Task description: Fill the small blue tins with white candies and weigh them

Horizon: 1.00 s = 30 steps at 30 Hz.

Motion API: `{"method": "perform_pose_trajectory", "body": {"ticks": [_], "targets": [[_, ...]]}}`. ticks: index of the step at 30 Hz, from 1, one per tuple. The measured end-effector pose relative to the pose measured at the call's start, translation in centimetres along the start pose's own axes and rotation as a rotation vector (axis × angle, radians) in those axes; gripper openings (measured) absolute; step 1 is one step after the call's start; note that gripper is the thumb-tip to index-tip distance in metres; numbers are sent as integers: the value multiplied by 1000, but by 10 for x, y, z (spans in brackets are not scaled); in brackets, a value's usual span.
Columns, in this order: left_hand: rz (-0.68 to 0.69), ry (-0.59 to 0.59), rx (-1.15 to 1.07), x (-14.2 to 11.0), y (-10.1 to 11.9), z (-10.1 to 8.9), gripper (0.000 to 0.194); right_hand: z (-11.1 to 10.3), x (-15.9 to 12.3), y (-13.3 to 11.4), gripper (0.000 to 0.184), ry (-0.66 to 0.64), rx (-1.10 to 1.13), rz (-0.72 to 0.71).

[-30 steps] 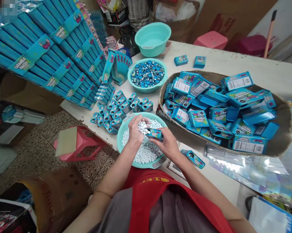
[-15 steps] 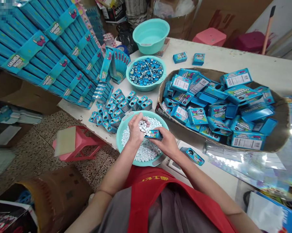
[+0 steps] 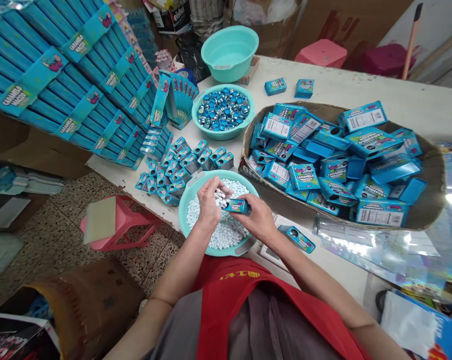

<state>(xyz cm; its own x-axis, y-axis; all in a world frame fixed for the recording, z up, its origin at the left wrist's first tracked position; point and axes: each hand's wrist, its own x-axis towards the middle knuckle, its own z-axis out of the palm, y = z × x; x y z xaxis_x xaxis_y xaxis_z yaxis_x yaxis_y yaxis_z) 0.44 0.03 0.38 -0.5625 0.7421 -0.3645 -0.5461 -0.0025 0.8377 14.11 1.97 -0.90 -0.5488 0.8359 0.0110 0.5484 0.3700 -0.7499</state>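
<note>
My left hand (image 3: 209, 202) is cupped around a handful of white candies (image 3: 221, 197), over a turquoise basin (image 3: 184, 212) full of the same candies. In my right hand (image 3: 259, 216) is a small blue candy tin (image 3: 237, 205), tilted so that its near end meets the candies in my left palm. The tin's opening is hidden behind the candies and fingers. To the right, another blue tin (image 3: 300, 239) with a round hole lies on a white scale (image 3: 273, 256). Left of the basin, several small blue tins (image 3: 173, 167) stand grouped together.
A turquoise bowl of blue and silver caps (image 3: 223, 111) stands behind the basin, with another turquoise bowl (image 3: 229, 52) farther back. A cardboard tray (image 3: 432, 200) of blue tins takes up the right. Stacked display boxes (image 3: 71, 85) rise at the left, above a pink stool (image 3: 130, 225).
The tin in my right hand has tilted slightly and shows more of its side. Fewer candies show in my left palm. The view has shifted a little.
</note>
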Motion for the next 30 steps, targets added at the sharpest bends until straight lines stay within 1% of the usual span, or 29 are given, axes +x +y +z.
{"method": "perform_pose_trajectory", "body": {"ticks": [4,8,12,15,24,26,27,29,30], "targets": [[41,41,34,-1,0,2,40,1,-1,0,27,-17,38,12],[59,64,51,-4,1,2,36,-1,1,-3,26,-7,101,18],[83,72,39,-5,2,2,32,-1,3,-5,27,-17,100,0],[57,40,28,-5,3,2,32,1,4,-3,28,-35,123,19],[18,-90,-49,-5,8,2,30,7,5,7,28,-1,249,79],[13,-92,-64,-2,11,0,31,4,4,8,30,-8,305,77],[25,-75,-70,2,11,-3,32,2,3,10,32,-15,352,83],[57,-23,-57,14,8,-12,36,-5,-1,16,37,-16,458,119],[70,3,-15,22,4,-18,37,-9,-3,19,40,3,500,144]]}}
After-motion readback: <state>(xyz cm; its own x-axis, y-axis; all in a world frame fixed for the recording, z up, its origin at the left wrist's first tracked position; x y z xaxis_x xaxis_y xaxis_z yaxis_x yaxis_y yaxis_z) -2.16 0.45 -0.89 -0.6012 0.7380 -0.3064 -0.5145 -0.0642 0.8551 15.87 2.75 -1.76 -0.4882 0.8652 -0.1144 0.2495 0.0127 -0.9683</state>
